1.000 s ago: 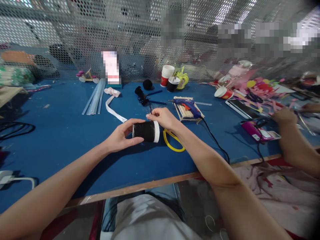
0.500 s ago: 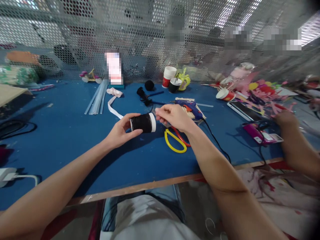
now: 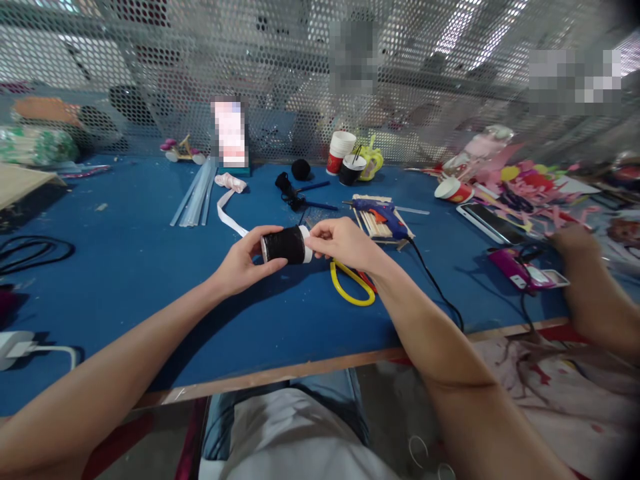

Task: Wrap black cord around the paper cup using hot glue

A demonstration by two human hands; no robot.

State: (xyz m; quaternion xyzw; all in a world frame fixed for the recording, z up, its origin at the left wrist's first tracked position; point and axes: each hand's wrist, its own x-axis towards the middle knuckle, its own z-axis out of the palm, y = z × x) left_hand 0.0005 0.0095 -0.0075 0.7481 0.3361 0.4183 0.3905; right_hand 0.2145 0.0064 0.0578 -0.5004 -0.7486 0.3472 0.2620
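Note:
My left hand (image 3: 249, 257) is wrapped around a paper cup (image 3: 284, 246) lying on its side just above the table. Black yarn covers most of the cup, and a white band shows at its right end. Against that white end are the bent fingers and thumb of my right hand (image 3: 340, 241); whether a strand is pinched there is too small to see. Below my right hand lie scissors with a yellow handle (image 3: 345, 293) and a red one, their blades hidden. Black yarn (image 3: 290, 197) lies bunched behind the cup.
Behind stand stacked paper cups (image 3: 342, 150), a black-wrapped cup (image 3: 351, 171) and a black ball (image 3: 301, 169). A glue gun (image 3: 383, 217) rests on a stick frame, its cord trailing forward. Clear glue sticks (image 3: 194, 200) and white ribbon (image 3: 227, 210) lie left. Another person's arm (image 3: 595, 287) is right.
My right hand has moved slightly down and left, from just beside the cup's white end to touching it. My left hand keeps its hold on the cup.

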